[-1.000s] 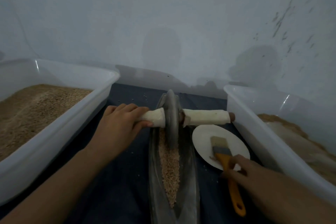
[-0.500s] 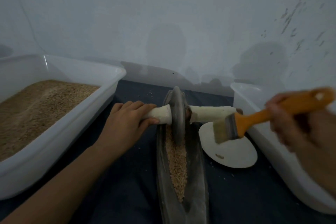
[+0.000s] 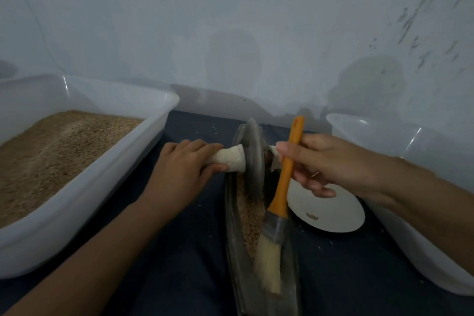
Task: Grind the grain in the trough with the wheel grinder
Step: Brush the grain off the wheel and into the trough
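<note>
Taking the trough (image 3: 237,259) as my landmark: far to its left I see a white tub (image 3: 84,202) filled with brown grain. Just left of the trough's far end, my left hand (image 3: 179,169) has its grip clenched around the pale left handle (image 3: 229,158) of the wheel grinder (image 3: 254,159), fingers over the top and thumb underneath. The grey wheel stands upright in the trough's far end, its rim down in the grain (image 3: 247,215) that lies along the trough's channel. Over the trough's near half hangs a brush (image 3: 278,209) with an orange handle, bristles pointing down at the trough's right wall. My right hand (image 3: 323,164), just right of the wheel, has its grip pinching that handle near its upper end. Right of the trough lies a white plate (image 3: 333,215) on the dark tabletop (image 3: 179,251), with a few grains on it. Further right stands a second white tub (image 3: 400,226).
</note>
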A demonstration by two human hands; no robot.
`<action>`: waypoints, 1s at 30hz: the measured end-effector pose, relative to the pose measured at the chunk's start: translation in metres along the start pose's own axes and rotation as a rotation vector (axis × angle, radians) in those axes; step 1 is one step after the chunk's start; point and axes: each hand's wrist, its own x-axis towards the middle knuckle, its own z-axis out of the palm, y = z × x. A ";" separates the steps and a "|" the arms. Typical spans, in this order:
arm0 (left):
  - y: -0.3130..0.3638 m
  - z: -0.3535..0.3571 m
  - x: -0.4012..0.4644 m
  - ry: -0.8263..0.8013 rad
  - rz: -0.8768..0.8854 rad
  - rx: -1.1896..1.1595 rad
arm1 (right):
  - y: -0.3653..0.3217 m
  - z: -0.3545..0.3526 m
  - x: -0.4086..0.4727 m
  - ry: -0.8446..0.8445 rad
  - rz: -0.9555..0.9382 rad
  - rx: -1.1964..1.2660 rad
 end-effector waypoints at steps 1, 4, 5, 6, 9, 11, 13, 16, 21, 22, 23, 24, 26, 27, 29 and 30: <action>0.000 0.000 0.000 0.001 -0.001 -0.001 | 0.004 0.003 0.004 0.029 -0.004 -0.028; 0.000 0.000 0.000 0.000 -0.008 -0.004 | 0.010 0.005 0.009 0.208 -0.117 -0.147; 0.000 0.000 0.000 0.002 -0.007 -0.004 | 0.009 0.002 0.008 0.262 -0.164 -0.144; 0.000 0.000 0.000 0.004 -0.005 -0.004 | 0.007 -0.002 0.005 0.302 -0.204 -0.124; -0.001 0.000 0.001 0.000 -0.004 -0.003 | 0.003 -0.011 -0.006 0.261 -0.231 -0.069; -0.001 0.000 0.001 -0.001 0.001 -0.001 | 0.003 -0.007 -0.010 0.118 -0.188 0.005; -0.001 0.000 0.001 -0.006 0.002 0.005 | 0.006 0.001 -0.009 0.096 -0.155 -0.019; -0.001 0.000 0.000 -0.020 0.002 0.015 | 0.011 0.006 -0.009 0.249 -0.241 -0.232; -0.006 -0.003 0.004 -0.088 -0.007 -0.025 | 0.005 -0.020 -0.035 0.450 -0.349 -0.001; -0.007 -0.005 0.005 -0.120 -0.011 -0.038 | 0.003 -0.027 -0.041 0.487 -0.370 0.032; -0.009 -0.006 0.006 -0.154 -0.010 -0.056 | 0.001 -0.035 -0.044 0.526 -0.391 0.054; -0.009 -0.009 0.007 -0.186 -0.004 -0.078 | -0.001 -0.043 -0.045 0.567 -0.407 0.071; -0.009 -0.015 0.009 -0.249 0.018 -0.123 | -0.008 -0.056 -0.041 0.642 -0.439 0.096; -0.009 -0.018 0.009 -0.286 0.035 -0.142 | -0.011 -0.060 -0.037 0.679 -0.462 0.099; -0.008 -0.026 0.009 -0.359 0.072 -0.183 | -0.017 -0.064 -0.022 0.747 -0.524 0.093; -0.008 -0.030 0.009 -0.394 0.080 -0.213 | -0.019 -0.063 -0.013 0.767 -0.548 0.066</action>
